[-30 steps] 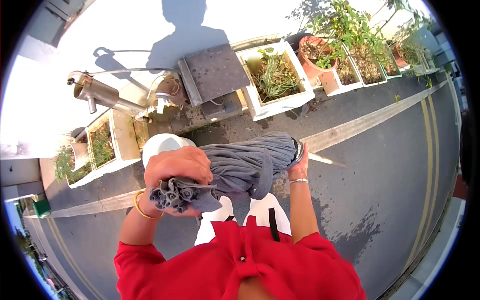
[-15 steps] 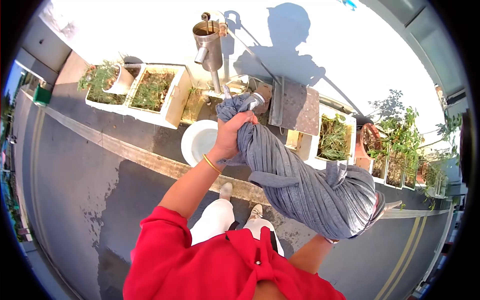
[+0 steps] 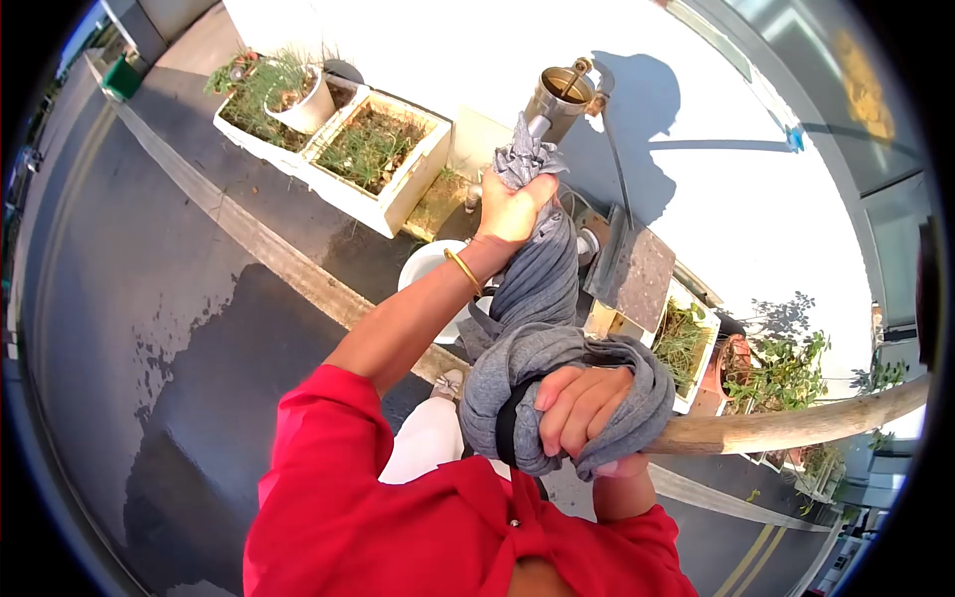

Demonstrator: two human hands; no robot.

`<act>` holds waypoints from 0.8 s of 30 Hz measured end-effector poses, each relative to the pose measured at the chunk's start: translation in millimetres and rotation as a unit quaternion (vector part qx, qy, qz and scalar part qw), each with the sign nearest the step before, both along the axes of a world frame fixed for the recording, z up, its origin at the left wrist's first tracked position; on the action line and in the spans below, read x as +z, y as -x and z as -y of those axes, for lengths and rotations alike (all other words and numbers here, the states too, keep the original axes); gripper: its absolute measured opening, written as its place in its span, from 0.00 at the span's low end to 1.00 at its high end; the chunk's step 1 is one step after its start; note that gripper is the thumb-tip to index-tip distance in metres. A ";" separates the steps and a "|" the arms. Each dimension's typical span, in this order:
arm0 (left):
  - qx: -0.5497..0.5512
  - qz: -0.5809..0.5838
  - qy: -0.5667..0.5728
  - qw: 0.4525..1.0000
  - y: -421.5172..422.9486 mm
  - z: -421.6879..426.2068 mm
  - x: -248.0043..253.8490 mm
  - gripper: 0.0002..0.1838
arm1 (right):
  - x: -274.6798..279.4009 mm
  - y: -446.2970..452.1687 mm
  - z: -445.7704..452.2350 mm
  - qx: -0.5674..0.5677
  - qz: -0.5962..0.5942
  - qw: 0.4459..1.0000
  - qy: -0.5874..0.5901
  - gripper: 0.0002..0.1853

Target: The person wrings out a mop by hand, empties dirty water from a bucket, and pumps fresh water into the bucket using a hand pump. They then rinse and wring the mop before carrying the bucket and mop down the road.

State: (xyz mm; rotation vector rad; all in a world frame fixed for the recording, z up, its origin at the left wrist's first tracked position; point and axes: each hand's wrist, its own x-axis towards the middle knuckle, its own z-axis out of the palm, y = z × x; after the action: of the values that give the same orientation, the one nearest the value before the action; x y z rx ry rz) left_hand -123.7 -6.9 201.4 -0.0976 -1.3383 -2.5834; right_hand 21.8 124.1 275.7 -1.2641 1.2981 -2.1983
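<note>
A grey cloth mop [image 3: 542, 274] is twisted into a thick rope in front of me, with its wooden handle [image 3: 786, 423] sticking out to the right. My left hand [image 3: 515, 211] is closed around the narrow far end of the cloth, and a crumpled tuft shows above the fist. Nearer my body, my right hand [image 3: 587, 413] is closed over the bunched loop of cloth, fingers wrapped on top. A black band [image 3: 512, 423] crosses the cloth beside it. Below the left forearm is a white basin [image 3: 426, 264], partly hidden by the arm and cloth.
A metal cylinder with a spout [image 3: 559, 99] stands by the white wall [image 3: 428, 40]. White planters [image 3: 383, 204] line the wall on the left; a stone slab [image 3: 639, 274] and more plants [image 3: 791, 363] are on the right. The pavement [image 3: 189, 438] has a dark wet patch.
My left hand has moved up and right with the cloth end. My right hand, hidden before, now shows on top of the cloth, and more of the handle shows. The view has turned.
</note>
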 end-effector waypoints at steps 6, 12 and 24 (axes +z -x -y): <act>0.063 0.015 0.000 0.998 9.6 32.2 -14.0 0.03 | -46.2 25.5 43.8 0.007 0.017 0.992 -0.123 0.07; 0.122 0.047 -0.010 0.991 15.4 46.2 -36.0 0.04 | -98.3 48.9 55.6 0.048 0.028 0.976 -0.209 0.06; 0.414 0.133 -0.012 0.900 3.9 103.2 -200.4 0.20 | -56.6 57.5 23.1 -0.067 0.062 0.964 -0.251 0.06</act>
State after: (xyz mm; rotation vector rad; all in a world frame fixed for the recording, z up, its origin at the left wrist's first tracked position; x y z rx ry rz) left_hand -127.6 -110.1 1.0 0.7007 -1.0827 -1.9048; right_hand -35.7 101.1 219.1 -0.8506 1.7805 -1.8161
